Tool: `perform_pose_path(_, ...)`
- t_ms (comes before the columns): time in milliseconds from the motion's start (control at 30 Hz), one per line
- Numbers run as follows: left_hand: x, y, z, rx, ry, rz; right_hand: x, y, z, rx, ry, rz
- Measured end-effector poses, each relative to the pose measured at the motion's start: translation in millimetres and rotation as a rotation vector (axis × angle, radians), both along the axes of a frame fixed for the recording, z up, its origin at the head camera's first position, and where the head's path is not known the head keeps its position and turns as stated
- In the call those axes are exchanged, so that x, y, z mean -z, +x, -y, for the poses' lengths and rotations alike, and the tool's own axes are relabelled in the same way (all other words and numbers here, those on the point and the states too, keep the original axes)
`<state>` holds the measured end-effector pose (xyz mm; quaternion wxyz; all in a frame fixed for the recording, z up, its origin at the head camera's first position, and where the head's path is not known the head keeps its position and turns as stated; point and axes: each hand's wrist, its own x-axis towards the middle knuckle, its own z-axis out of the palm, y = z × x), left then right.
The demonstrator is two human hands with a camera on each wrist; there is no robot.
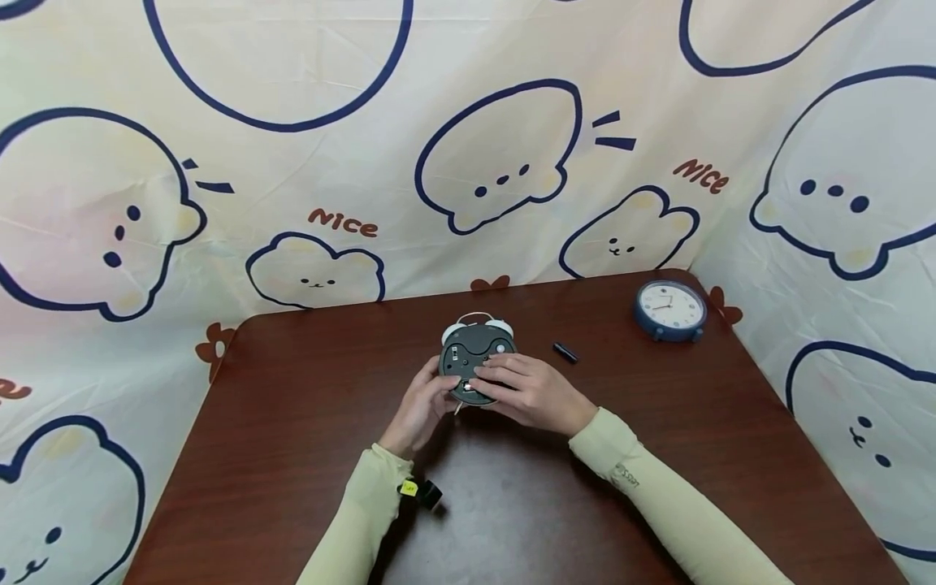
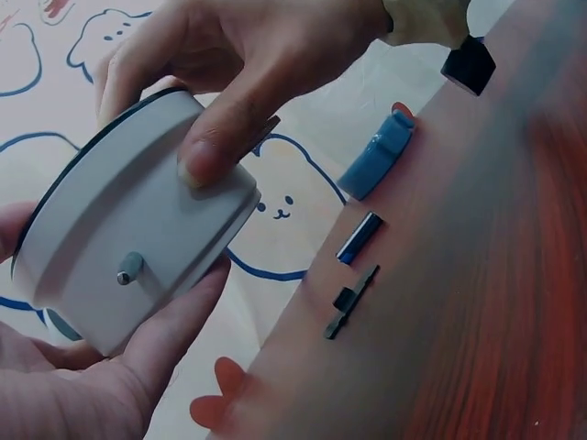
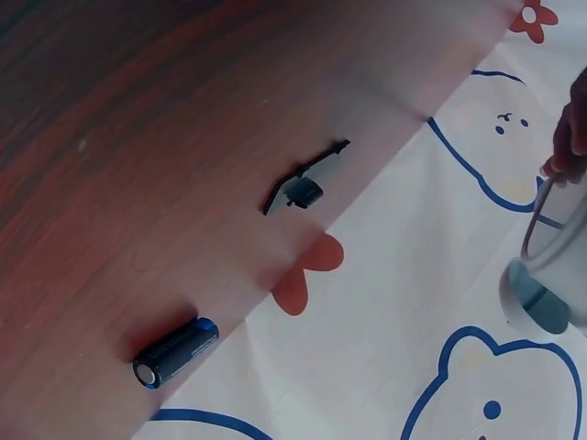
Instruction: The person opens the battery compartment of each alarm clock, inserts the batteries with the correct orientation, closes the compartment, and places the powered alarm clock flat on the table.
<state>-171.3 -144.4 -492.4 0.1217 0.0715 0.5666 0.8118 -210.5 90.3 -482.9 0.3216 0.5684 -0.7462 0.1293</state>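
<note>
A white twin-bell alarm clock (image 1: 468, 337) is held up over the table, its dark grey back turned towards me. My left hand (image 1: 422, 406) grips it from the left and underneath, the thumb lying on the back's lower edge. From the right, my right hand (image 1: 530, 390) has its fingers on the back, near the small recess low down. In the left wrist view, the right thumb (image 2: 206, 163) presses the clock's white side (image 2: 138, 211), from which a short leg (image 2: 130, 268) sticks out. What lies under the right fingers is hidden.
A dark battery (image 1: 565, 352) lies on the brown table (image 1: 307, 455) right of the clock. A black battery cover (image 3: 303, 188) rests near it. At the back right corner stands a blue round clock (image 1: 669, 311). A printed curtain (image 1: 329, 162) hangs behind the table and along its sides.
</note>
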Motion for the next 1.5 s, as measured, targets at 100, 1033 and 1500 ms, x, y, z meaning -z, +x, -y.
perform_pose_path(100, 0.7, 1.3, 1.1, -0.023, -0.002, 0.011, -0.6, 0.7, 0.5, -0.009, -0.005, 0.044)
perform_pose_path(1033, 0.8, -2.5, 21.5, -0.039, 0.019, -0.014, 5.0, -44.6, -42.9, 0.506, -0.032, 0.817)
perform_pose_path(1500, -2.0, -1.7, 21.9, -0.021, 0.009, -0.032, 28.6, -58.5, -29.2, 0.567, 0.210, 0.964)
